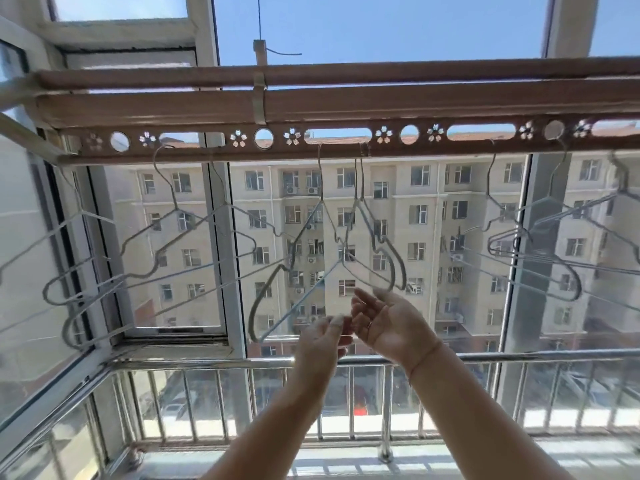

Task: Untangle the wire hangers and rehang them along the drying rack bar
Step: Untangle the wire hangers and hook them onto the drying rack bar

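Right fingers spread and slack on the right hand, palm turned to the camera, gripping nothing, just below the loops of the tangled wire hangers; left hand just beside it, blurred, half curled, impossible to tell whether pinching any wire. Hooked above on the brown drying rack bar, with a left bunch and a right bunch hanging well apart, both cut off at the edges. Beyond the balcony glass, a steel railing and an apartment block under blue sky.
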Tool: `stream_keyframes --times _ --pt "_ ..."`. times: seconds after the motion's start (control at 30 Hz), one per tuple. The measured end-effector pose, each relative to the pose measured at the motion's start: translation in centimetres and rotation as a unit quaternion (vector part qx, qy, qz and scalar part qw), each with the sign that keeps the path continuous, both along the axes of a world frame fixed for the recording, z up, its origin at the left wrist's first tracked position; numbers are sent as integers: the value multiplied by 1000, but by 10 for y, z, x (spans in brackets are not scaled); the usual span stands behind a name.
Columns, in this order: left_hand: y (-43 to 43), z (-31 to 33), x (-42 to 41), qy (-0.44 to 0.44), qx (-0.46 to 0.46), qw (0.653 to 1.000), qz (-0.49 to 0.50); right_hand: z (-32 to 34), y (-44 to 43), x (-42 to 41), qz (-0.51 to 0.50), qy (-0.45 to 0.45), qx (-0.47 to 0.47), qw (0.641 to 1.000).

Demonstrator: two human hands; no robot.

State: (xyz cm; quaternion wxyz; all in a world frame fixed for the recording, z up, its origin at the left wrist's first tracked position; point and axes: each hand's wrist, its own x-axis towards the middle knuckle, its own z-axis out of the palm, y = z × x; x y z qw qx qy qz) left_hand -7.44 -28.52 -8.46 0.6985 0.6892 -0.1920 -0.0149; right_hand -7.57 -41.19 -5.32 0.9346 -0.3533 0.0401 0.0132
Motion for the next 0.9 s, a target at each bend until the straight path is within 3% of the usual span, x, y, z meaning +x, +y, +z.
stream_keyframes --times 0.1,0.33,0.43,0.53,0.6,0.83,0.9 --pt "-5 14 0 -5 -25 1000 6 13 -9 -1 -33 31 -41 998" --pt "-18 52 2 -17 -68 998 2 38 -11 -5 -20 4 -81 996" --pt "-19 57 6 49 -109 993 -17 40 -11 -5 -24 1 -84 996" --pt "-15 65 12 189 -188 962 -62 40 -13 -5 -26 -2 -89 996" --pt "-11 67 16 236 -192 949 -78 40 -12 -3 -25 0 -86 996" --pt "-3 70 27 276 -203 935 -88 38 -6 1 -10 0 -98 995" --pt "-4 73 27 247 -181 950 -65 34 -6 1 -6 6 -85 996"
